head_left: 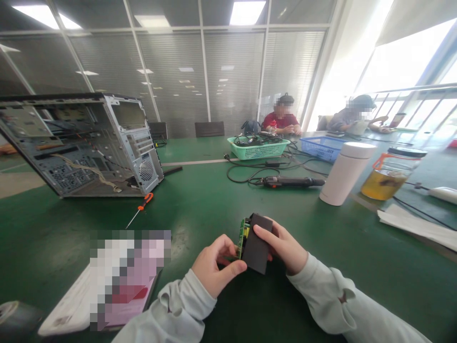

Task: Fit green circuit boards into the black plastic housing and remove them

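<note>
My right hand (285, 245) grips a flat black plastic case (259, 243) just over the table, its thumb lying across the broad face. Out of the case's left side shows a green circuit board (243, 236) with yellow parts on it. My left hand (221, 267) is closed at the board's lower edge, with the thumb tip against the case's lower left corner. Its fingertips are partly hidden behind the board. Ahead and to the left lies a screwdriver (141, 209) with an orange and black handle.
An opened computer case (107, 143) stands at left. Papers and a pink booklet (134, 281) lie near my left arm. Farther off are a black electric screwdriver (291, 182), a green basket (259, 150) of cables and a blue basket (321, 148). A white bottle (346, 174) and jar (391, 174) stand right. Two people sit beyond.
</note>
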The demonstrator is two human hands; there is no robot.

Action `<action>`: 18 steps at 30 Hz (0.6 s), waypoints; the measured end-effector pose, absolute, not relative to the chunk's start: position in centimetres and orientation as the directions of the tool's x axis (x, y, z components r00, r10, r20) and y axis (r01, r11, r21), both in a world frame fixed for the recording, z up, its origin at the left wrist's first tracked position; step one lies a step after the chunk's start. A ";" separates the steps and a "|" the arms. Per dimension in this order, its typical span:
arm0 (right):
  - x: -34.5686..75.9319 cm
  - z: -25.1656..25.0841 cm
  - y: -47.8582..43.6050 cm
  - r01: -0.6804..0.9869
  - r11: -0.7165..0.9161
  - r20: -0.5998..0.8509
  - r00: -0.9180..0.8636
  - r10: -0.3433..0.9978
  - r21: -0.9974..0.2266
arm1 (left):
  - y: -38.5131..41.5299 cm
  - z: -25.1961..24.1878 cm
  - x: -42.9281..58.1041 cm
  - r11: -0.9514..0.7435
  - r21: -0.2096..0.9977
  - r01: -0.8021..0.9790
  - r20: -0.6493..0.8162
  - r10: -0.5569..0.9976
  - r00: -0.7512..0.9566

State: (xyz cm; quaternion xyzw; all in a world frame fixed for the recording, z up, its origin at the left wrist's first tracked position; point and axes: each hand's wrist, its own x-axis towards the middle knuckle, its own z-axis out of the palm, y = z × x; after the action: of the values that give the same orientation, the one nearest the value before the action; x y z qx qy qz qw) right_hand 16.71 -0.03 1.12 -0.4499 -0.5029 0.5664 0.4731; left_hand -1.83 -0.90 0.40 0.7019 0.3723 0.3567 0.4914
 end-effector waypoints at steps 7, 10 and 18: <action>16.5 0.8 -0.3 -0.042 -0.006 0.001 -0.156 0.988 -0.999 | -1.0 0.7 -1.6 -0.149 0.980 0.134 0.073 0.888 0.454; 16.5 0.9 -0.5 -0.041 0.045 0.051 -0.163 0.985 -0.998 | -0.9 0.6 -1.6 -0.142 0.977 0.161 0.063 0.907 0.417; 16.8 2.5 -1.0 -0.059 -0.013 0.002 -0.237 0.972 -0.998 | -0.1 0.6 -1.9 0.066 0.996 -0.059 -0.040 0.932 0.359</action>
State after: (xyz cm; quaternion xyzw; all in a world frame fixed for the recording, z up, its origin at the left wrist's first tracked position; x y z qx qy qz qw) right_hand 16.81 -1.03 2.46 -0.4230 -0.5394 0.5722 0.4502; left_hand -1.87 -0.15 0.64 0.5512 0.3961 0.4042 0.6131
